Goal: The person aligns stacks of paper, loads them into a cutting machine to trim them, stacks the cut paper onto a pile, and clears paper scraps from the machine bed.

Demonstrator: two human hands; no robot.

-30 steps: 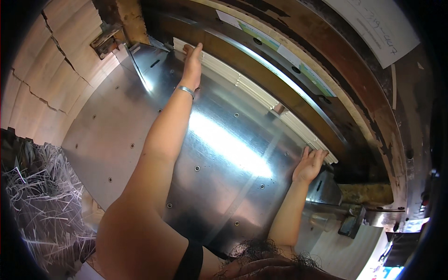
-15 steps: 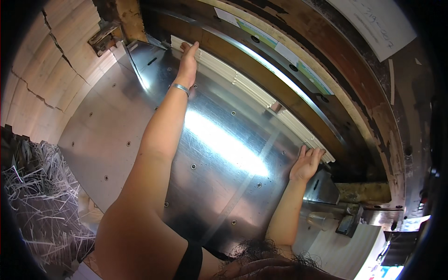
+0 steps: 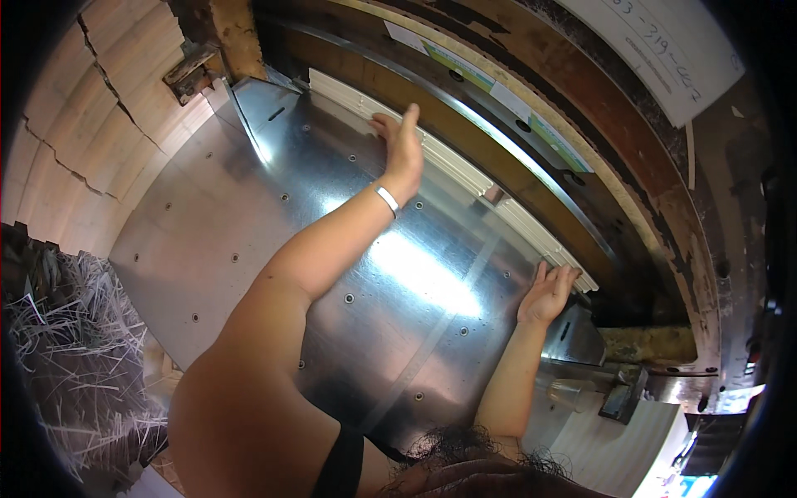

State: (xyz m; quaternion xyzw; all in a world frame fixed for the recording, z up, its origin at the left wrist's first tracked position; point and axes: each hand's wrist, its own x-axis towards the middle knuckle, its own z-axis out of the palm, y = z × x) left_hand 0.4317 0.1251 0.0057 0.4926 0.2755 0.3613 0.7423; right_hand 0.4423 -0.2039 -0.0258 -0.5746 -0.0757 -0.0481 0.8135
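Note:
A long, low stack of white paper strips (image 3: 455,170) lies along the far edge of a shiny metal table (image 3: 332,241), below a dark machine beam. My left hand (image 3: 402,159), with a silver bracelet at its wrist, is open against the near side of the stack, left of its middle. Its fingers are stretched and the thumb stands apart. Near the stack's right end rests my right hand (image 3: 545,297), also open, its fingertips on the strips and its palm turned toward them. Neither hand is wrapped round anything.
Tall piles of pale paper (image 3: 91,133) stand at the left, above a heap of paper shreds (image 3: 75,332). A metal bar (image 3: 465,124) crosses over the stack. A clear plastic cup (image 3: 573,395) and another pale pile (image 3: 618,444) are at the lower right.
My left hand has slid rightward along the stack from near its left end, and the left elbow bends more. My right hand stays at the right end.

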